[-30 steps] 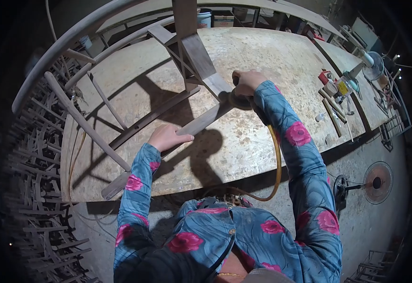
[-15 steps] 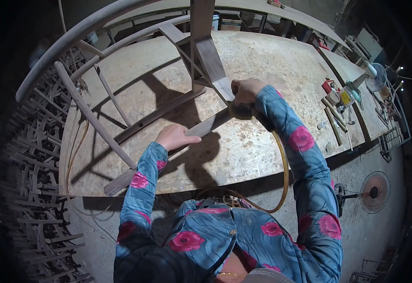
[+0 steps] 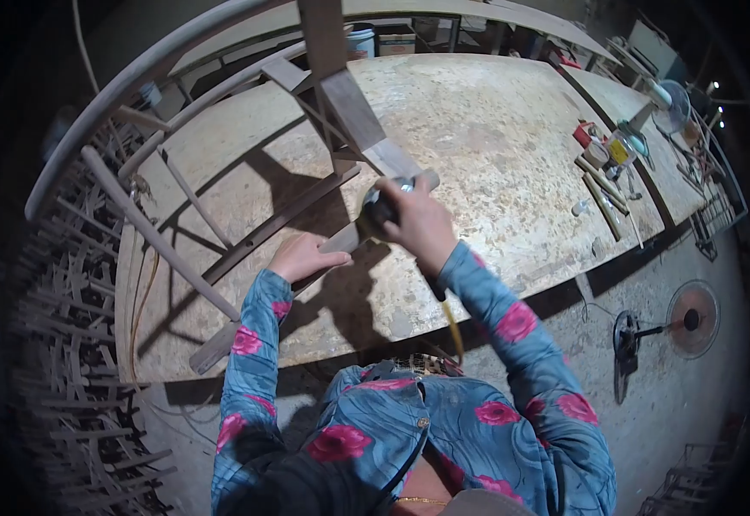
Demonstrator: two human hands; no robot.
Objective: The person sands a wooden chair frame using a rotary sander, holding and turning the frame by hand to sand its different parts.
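Note:
A wooden chair frame (image 3: 158, 230) lies on its side across the worktable, with its curved rail rising at the left. My left hand (image 3: 300, 258) is wrapped round the near wooden bar of the frame, thumb along its top. My right hand (image 3: 422, 222) grips a dark, round palm sander (image 3: 378, 206), which sits on that same bar a short way right of my left hand. A yellowish air hose (image 3: 455, 328) hangs down from the sander toward my body. The sander's underside is hidden.
The stained worktable (image 3: 512, 163) carries wooden sticks (image 3: 600, 205), a small white bottle (image 3: 579, 207) and a yellow-labelled jar (image 3: 620, 150) at right. A standing fan (image 3: 691, 320) is on the floor at right. Stacked wooden parts (image 3: 74, 344) crowd the left side.
My right hand has moved the sander left along the bar, closer to my left hand. My left hand keeps its hold, and the hose has swung inward.

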